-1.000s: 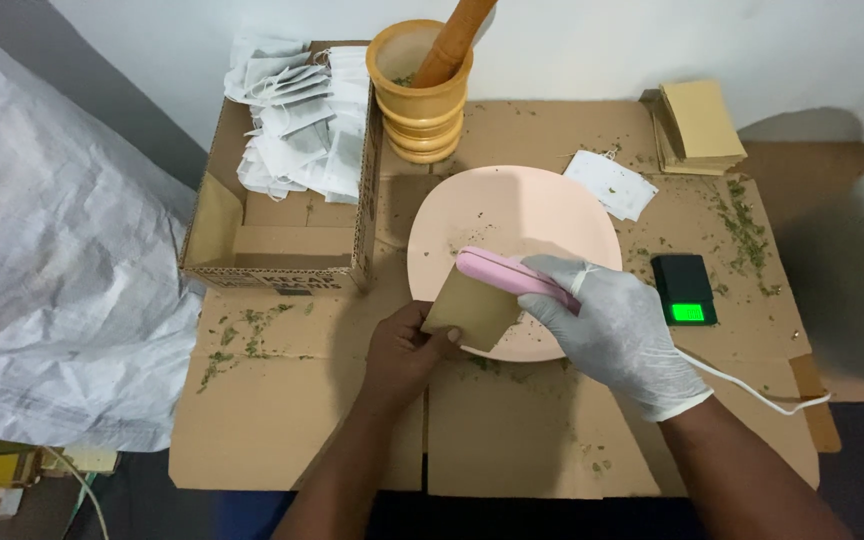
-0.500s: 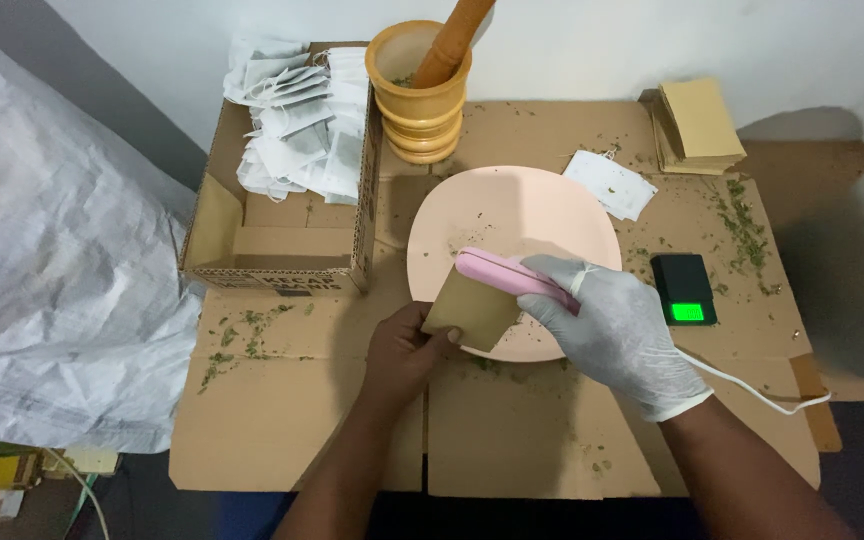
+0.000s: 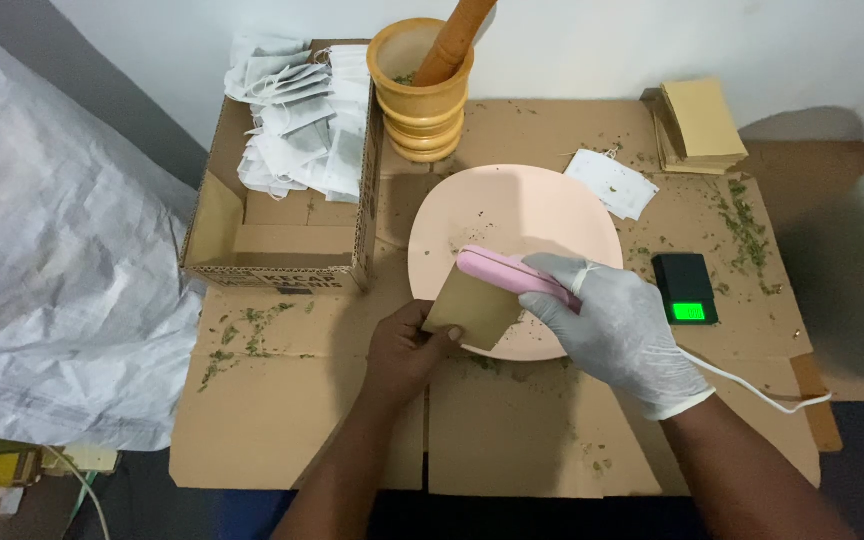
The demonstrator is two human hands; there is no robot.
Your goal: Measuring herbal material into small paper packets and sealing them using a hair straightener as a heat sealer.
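Note:
My bare left hand [image 3: 404,350] pinches a small brown paper pouch [image 3: 472,306] by its lower edge, over the near rim of a pink plate [image 3: 512,215]. My right hand [image 3: 620,330], in a white glove, grips a pink handheld sealer [image 3: 514,278] clamped along the pouch's top edge. A white cord [image 3: 752,385] runs from the sealer off to the right.
A wooden mortar with pestle [image 3: 422,85] stands behind the plate. A cardboard box [image 3: 282,190] with several white sachets sits at the left, a small scale [image 3: 687,290] with a green display at the right, a stack of brown pouches [image 3: 697,125] far right, and a white sack [image 3: 52,290] at the left.

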